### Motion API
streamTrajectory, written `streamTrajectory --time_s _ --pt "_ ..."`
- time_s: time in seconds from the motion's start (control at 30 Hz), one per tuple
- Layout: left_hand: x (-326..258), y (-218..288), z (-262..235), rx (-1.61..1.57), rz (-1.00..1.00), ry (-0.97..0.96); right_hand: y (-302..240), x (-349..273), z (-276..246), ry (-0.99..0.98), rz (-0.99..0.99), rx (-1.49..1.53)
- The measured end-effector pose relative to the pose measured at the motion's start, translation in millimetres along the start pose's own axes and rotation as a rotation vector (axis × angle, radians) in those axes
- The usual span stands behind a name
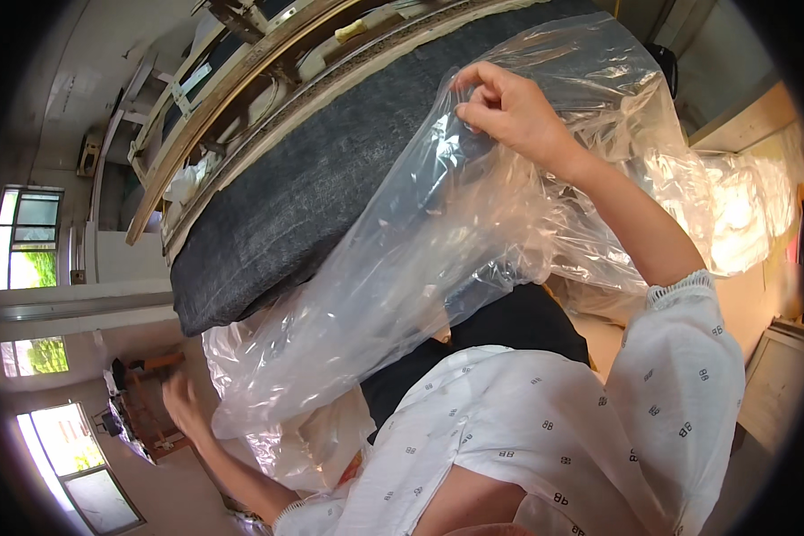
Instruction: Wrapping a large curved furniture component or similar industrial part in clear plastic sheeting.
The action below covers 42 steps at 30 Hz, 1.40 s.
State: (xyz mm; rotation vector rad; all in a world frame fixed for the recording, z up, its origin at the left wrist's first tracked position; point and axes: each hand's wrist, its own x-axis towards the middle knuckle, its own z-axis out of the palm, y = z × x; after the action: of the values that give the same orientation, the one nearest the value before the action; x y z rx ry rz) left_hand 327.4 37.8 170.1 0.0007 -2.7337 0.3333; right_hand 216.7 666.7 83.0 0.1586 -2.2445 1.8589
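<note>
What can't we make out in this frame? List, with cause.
Head view:
- Left hand: motion blur hides the finger positions; can't tell whether it grips anything.
- Right hand: pinches the clear plastic sheet; its outer fingers are curled, so some fingertips are hidden.
- Dark fabric: far end cut off by the top edge.
- Black garment on the lap: partly hidden by the sheet.
- Lower-left window: glare washes out the outside.
</note>
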Motion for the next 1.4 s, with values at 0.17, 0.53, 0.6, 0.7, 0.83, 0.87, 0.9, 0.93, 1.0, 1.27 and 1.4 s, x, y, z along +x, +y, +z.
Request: streamTrajectory --time_s 0.17,0.53,0.6,0.7,0.83,0.87,0.9,0.93,1.0,1.27,1.4 --pt "112.8 264.7 -15.8 -0.872 0.365 0.049 -14.4 -19.8 -6.8 0.006 0.017 -0.107" --pt "161.5 487.5 -7.9 -1.244 0.842 0.044 -26.5 -25.5 -19.8 -0.138 0.186 0.326" --pt "156.1 490.4 -1.9 -1.489 0.669 -0.150 -28.1 -21.9 -31.3 -0.210 0.298 0.358" --pt "153.1 491.1 16.3 -1.699 0.517 -0.280 -45.2 -7.5 -50.2 -0.319 0.375 0.274" --pt "149.5 500.0 21.7 -2.175 0.152 -0.602 -13.2 24.0 -89.0 -0.095 -0.251 -0.416" --pt "149.3 501.1 21.0 -2.180 0.162 -0.607 -8.2 32.5 -97.9 0.045 -0.573 -0.829" --pt "149.1 503.4 21.9 -2.258 0.130 -0.598 5.2 41.8 -104.7 -0.040 -0.692 -0.892" --pt "149.1 504.6 23.5 -2.341 0.094 -0.590 1.5 41.3 -96.8 -0.032 -0.686 -0.908" --pt "149.8 493.3 28.1 -2.396 -0.016 -0.614 -10.0 40.1 -71.6 -0.108 -0.179 -0.493" --pt "189.8 343.6 75.1 -1.712 -0.067 0.101 24.4 -72.8 -103.6 -0.613 -0.118 -1.041" --pt "189.4 191.4 116.5 -1.344 -0.286 0.161 91.3 -171.0 -249.6 -0.894 0.470 -1.744"
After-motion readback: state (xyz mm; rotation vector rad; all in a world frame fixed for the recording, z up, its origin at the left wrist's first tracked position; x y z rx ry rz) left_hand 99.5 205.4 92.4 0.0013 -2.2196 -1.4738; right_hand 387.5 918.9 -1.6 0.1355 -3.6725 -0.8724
